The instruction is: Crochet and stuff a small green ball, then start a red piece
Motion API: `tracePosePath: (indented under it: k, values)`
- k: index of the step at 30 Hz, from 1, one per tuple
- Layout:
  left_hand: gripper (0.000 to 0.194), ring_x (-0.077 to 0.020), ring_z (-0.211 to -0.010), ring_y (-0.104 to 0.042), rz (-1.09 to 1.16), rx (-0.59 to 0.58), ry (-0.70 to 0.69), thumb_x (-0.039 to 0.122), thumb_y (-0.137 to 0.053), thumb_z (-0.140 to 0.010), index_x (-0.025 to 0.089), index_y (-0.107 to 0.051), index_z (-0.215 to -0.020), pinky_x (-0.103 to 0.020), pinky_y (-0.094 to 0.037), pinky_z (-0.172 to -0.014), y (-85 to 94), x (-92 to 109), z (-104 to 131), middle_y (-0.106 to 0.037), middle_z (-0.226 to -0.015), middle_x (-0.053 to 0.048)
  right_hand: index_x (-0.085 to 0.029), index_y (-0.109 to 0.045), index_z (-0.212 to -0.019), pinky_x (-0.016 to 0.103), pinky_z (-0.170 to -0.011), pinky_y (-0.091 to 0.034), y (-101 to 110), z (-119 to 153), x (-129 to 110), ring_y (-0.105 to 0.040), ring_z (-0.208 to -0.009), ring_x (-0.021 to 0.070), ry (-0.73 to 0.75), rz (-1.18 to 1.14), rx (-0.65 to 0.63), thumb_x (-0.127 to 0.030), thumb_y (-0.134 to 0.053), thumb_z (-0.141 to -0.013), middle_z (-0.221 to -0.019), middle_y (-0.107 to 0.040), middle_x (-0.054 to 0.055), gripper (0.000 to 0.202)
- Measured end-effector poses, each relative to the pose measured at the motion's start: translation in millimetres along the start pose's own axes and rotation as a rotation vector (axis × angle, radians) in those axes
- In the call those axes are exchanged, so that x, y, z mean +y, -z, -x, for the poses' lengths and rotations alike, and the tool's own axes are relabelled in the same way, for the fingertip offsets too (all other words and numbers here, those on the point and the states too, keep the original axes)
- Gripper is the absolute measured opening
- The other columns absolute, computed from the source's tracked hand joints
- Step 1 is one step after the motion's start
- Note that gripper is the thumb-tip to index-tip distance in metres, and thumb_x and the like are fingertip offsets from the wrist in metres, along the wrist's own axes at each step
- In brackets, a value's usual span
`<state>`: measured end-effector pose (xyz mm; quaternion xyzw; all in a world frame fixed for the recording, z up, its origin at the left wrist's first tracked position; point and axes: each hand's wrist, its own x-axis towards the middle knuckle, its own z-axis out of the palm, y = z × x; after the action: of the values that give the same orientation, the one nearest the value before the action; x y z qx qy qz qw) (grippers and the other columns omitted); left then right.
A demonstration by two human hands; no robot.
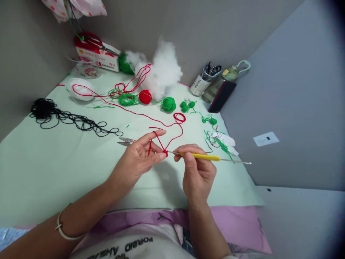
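Note:
My left hand [140, 154] pinches a small red crochet piece [165, 153] between thumb and fingers, and red yarn loops over its raised forefinger. In my right hand [198, 169] is a crochet hook [202, 156] with a yellow handle, gripped near its left end. The hook's left tip meets the red piece; its other metal tip points right. Red yarn [176, 136] runs from the piece up to a small coil on the table. Partly hidden behind my left hand lie small scissors [125, 141], blades pointing left.
Black yarn [44, 109] trails across the left. Farther back are white stuffing [165, 70], a red ball [145, 96] and a green yarn ball [168, 104]. A pen cup [199, 84], a bottle [212, 90] and a phone [222, 96] stand by the right partition. Green scraps [222, 145] lie right.

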<state>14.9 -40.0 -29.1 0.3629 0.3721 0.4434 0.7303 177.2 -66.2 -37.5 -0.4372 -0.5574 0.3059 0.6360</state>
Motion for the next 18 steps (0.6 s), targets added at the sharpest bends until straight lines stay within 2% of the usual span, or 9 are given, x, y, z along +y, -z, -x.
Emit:
tracePosePath:
  k: [3,5,7,9,11,14,16,18]
  values:
    - [0.063,-0.0027,-0.051,-0.036,-0.002,-0.009,-0.005,0.022,-0.084,-0.082,0.029,-0.064,-0.14,-0.019,-0.023,-0.043,0.1,-0.6,0.1,-0.063,-0.079,0.005,-0.025,-0.076,-0.097,0.031,-0.065,-0.054,-0.2,-0.5,-0.3,-0.064,-0.073,0.0151,0.023,0.001,-0.026,-0.02,-0.059,-0.101,-0.085,-0.071,0.002,0.018]
    - [0.07,-0.0026,-0.051,-0.036,0.023,-0.018,0.004,0.021,-0.085,-0.08,0.028,-0.06,-0.145,-0.017,-0.023,-0.043,-1.1,-1.6,0.6,-0.063,-0.078,0.005,-0.026,-0.076,-0.102,0.031,-0.066,-0.056,-0.3,1.2,1.4,-0.067,-0.075,0.0159,0.09,0.081,-0.075,-0.017,-0.059,-0.1,-0.086,-0.072,0.002,0.02]
    - [0.073,-0.0018,-0.05,-0.034,0.079,-0.021,0.022,0.02,-0.086,-0.078,0.026,-0.058,-0.145,-0.016,-0.022,-0.043,-3.1,-3.2,1.2,-0.062,-0.076,0.006,-0.028,-0.076,-0.111,0.032,-0.071,-0.059,-0.5,5.3,5.5,-0.07,-0.084,0.0176,0.244,0.279,-0.119,-0.012,-0.06,-0.098,-0.096,-0.074,0.005,0.026]
    - [0.068,-0.0007,-0.048,-0.03,0.161,-0.037,0.075,0.021,-0.086,-0.079,0.021,-0.061,-0.142,-0.015,-0.021,-0.043,-4.9,-5.1,1.2,-0.057,-0.07,0.007,-0.029,-0.075,-0.12,0.033,-0.076,-0.06,-1.1,9.9,10.5,-0.071,-0.094,0.019,0.432,0.486,-0.111,-0.007,-0.062,-0.096,-0.109,-0.074,0.008,0.035]
    - [0.058,0.0005,-0.046,-0.025,0.251,-0.06,0.159,0.022,-0.085,-0.08,0.017,-0.066,-0.135,-0.014,-0.02,-0.042,-4.9,-6.4,0.2,-0.051,-0.067,0.008,-0.027,-0.075,-0.121,0.033,-0.076,-0.06,-1.5,12.2,13.5,-0.071,-0.095,0.0194,0.516,0.53,-0.073,-0.006,-0.063,-0.095,-0.111,-0.073,0.009,0.036]
    - [0.047,0.0015,-0.045,-0.019,0.35,-0.057,0.212,0.018,-0.083,-0.082,0.012,-0.071,-0.127,-0.013,-0.02,-0.042,-1.2,-5.2,-2.2,-0.044,-0.064,0.01,-0.026,-0.077,-0.111,0.033,-0.071,-0.059,-0.7,8.4,10.4,-0.07,-0.083,0.0179,0.353,0.323,0.002,-0.009,-0.061,-0.097,-0.093,-0.074,0.005,0.028]
    - [0.044,0.0017,-0.045,-0.019,0.355,-0.047,0.18,0.017,-0.082,-0.084,0.012,-0.072,-0.126,-0.012,-0.021,-0.042,1.5,-2.8,-3.3,-0.042,-0.063,0.01,-0.025,-0.077,-0.103,0.033,-0.066,-0.058,0.5,3.4,5.7,-0.067,-0.073,0.016,0.173,0.132,0.05,-0.014,-0.059,-0.099,-0.085,-0.072,0.003,0.022]
    - [0.045,0.0019,-0.045,-0.022,0.314,-0.05,0.135,0.017,-0.082,-0.084,0.016,-0.072,-0.128,-0.011,-0.022,-0.042,1.9,-0.9,-2.9,-0.047,-0.064,0.009,-0.024,-0.076,-0.099,0.031,-0.061,-0.057,1.2,-0.1,2.1,-0.066,-0.066,0.0142,0.024,-0.028,0.043,-0.021,-0.057,-0.101,-0.086,-0.072,0.003,0.019]
